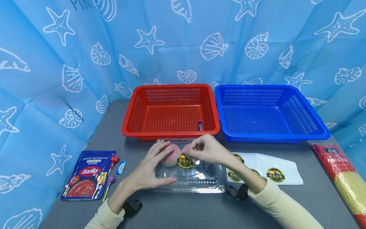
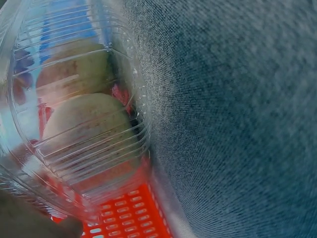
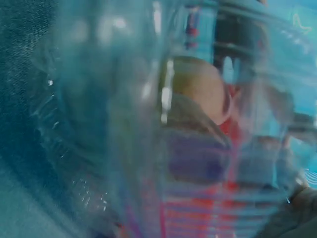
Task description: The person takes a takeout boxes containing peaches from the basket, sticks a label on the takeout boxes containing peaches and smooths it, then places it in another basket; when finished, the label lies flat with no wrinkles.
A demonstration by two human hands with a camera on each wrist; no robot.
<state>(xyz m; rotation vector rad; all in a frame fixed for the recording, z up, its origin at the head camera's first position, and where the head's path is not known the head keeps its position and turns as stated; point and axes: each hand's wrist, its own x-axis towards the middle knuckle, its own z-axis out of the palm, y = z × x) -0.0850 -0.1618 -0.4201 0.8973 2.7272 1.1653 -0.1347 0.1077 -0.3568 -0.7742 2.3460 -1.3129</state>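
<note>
Shell-print curtain (image 1: 186, 54) backs the grey table (image 1: 94, 219). Far left, from where I stand: pouch (image 1: 88, 173), then lollipops (image 1: 111, 179). Next, left hand (image 1: 143, 173): fingers extended and spread at the left side of the clear box (image 1: 197, 187), grasping nothing. Position of box: on the table, in front of the red basket (image 1: 171, 134), with peaches (image 1: 171, 156) inside. One label (image 1: 185, 161) shows on the box, near the right hand (image 1: 210, 149). Those fingers are bent together; I cannot tell whether they pinch the label's edge. Probable step: applying the label. Next move likely calls for smoothing it flat while steadying the box. Further right: label sheet (image 1: 264, 162), spaghetti (image 1: 347, 178).
</note>
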